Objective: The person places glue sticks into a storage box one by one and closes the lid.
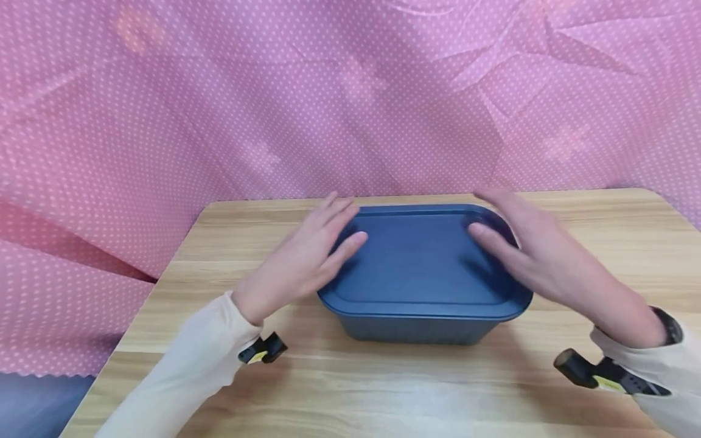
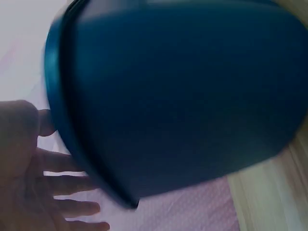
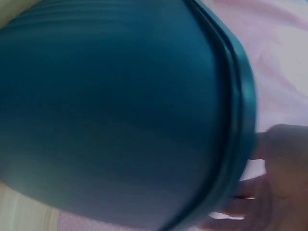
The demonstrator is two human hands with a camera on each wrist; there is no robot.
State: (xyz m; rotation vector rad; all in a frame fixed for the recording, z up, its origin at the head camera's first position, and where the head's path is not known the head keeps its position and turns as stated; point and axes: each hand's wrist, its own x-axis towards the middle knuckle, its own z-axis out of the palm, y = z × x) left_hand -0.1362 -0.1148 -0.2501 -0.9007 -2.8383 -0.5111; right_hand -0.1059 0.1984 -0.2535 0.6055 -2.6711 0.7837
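Note:
A dark blue rectangular box [image 1: 418, 261] with rounded corners and a fitted lid stands on the wooden table. At the lid's left end is my left hand [image 1: 306, 246], its fingers spread and fairly straight. My right hand [image 1: 539, 246] is at the opposite end, thumb over the lid and fingers extended. Neither hand curls round the rim; whether the fingertips touch the lid is unclear. The left wrist view has the box's side wall [image 2: 183, 106] with fingers near the rim. In the right wrist view, the box wall [image 3: 110, 115] partly hides the fingers.
The light wooden tabletop [image 1: 383, 389] extends around the box. Behind and to the left hangs pink dotted cloth [image 1: 350, 109], close to the table's back edge. Black wrist-worn cameras sit under both sleeves.

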